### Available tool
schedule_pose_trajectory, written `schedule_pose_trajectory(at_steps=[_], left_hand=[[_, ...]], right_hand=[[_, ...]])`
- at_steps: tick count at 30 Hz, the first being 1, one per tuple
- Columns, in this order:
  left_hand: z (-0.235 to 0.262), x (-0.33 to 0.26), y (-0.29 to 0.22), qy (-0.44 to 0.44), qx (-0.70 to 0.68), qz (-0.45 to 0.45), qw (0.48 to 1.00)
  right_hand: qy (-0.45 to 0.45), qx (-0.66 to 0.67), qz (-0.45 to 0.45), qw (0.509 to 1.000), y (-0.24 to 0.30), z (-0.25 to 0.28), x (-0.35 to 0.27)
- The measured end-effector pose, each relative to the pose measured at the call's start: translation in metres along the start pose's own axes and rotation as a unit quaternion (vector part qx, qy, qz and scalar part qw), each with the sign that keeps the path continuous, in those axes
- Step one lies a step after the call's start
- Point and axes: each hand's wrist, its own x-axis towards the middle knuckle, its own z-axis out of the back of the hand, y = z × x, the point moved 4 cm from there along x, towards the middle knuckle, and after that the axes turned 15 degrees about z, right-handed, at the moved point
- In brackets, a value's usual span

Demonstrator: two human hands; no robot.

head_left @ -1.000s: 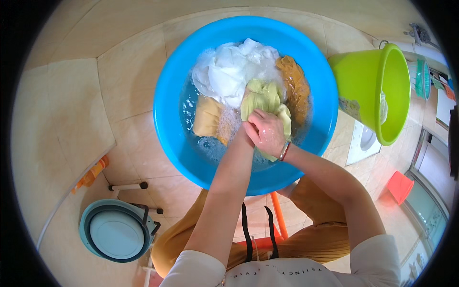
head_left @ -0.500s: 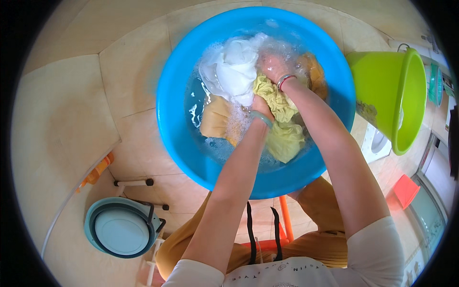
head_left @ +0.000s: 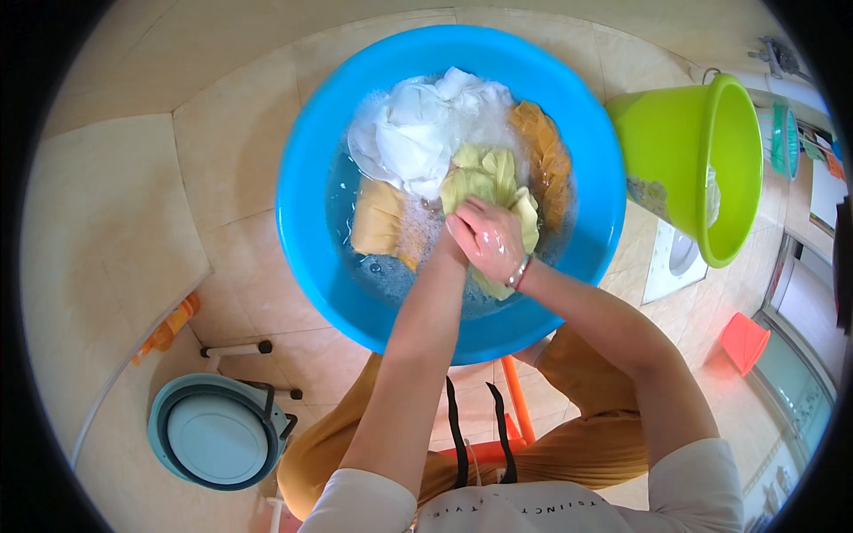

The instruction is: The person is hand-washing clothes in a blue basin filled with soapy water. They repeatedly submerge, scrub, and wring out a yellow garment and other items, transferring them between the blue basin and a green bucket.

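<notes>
A pale yellow-green cloth lies bunched in the soapy water of a large blue basin. My right hand is closed on the near part of this cloth, crossing over my left hand. The left fingers are hidden under the right hand and the cloth. Left of the cloth floats a puffed white garment, with a folded tan cloth below it. A mustard-brown cloth rests along the right inside of the basin.
A lime-green bucket lies tipped beside the basin's right side. At the lower left, a grey-blue collapsible basin sits near a white-legged stand. A red-orange container is on the right.
My right hand has come from the far suds toward me, onto the near part of the yellow-green cloth and over my left hand. The mustard-brown cloth shows more fully. The view has shifted slightly.
</notes>
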Motion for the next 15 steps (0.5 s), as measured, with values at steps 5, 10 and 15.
schedule_pose_trajectory(at_steps=[5, 10, 15], left_hand=[[-0.003, -0.006, -0.015, -0.172, 0.08, -0.106, 0.976], [-0.005, -0.012, -0.014, -0.187, 0.021, -0.085, 0.978], [0.004, 0.0, -0.014, -0.19, 0.042, -0.027, 0.981]], right_hand=[[0.05, -0.078, 0.07, 0.993, -0.056, -0.029, 0.032], [0.168, -0.085, -0.134, 0.973, -0.137, -0.044, 0.094], [0.143, -0.179, -0.064, 0.971, -0.129, -0.026, 0.1]])
